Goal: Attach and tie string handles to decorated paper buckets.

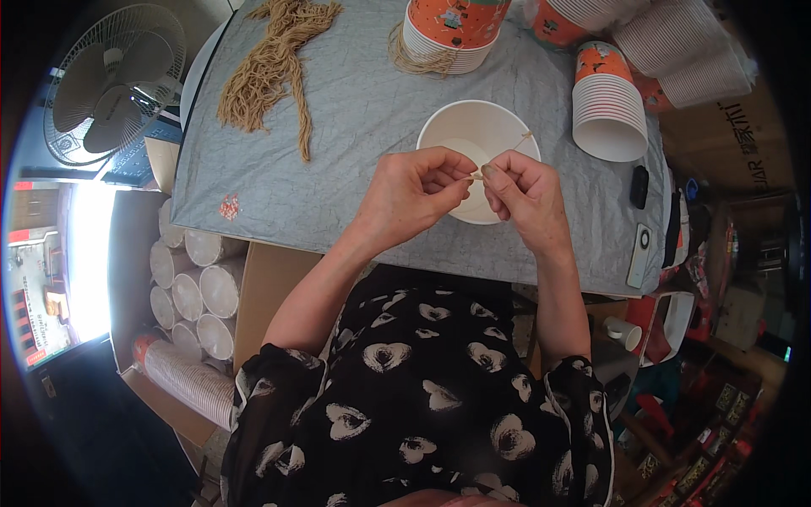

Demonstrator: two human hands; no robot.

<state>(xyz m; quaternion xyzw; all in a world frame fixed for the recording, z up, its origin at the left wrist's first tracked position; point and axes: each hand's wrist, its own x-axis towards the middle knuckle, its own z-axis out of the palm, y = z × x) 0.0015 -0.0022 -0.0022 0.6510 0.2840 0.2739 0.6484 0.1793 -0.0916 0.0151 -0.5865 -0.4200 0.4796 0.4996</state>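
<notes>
My left hand (412,193) and my right hand (534,196) meet over a white paper bucket (448,125), which stands mouth up on the cloth-covered table. Both are closed in a pinch on a thin tan cord (476,177), their fingertips nearly touching. A length of the same cord shows near the bucket's right rim, above my right hand. My fingers hide much of the cord and part of the bucket's near side.
Tan cords (266,80) lie bundled at the far left. An orange-and-white bucket stack (452,38) stands at the back; another stack (610,110) lies right. A black object (639,188) and a phone-like object (639,255) rest near the right edge. A fan (114,84) stands left, above boxed wrapped stacks (198,291).
</notes>
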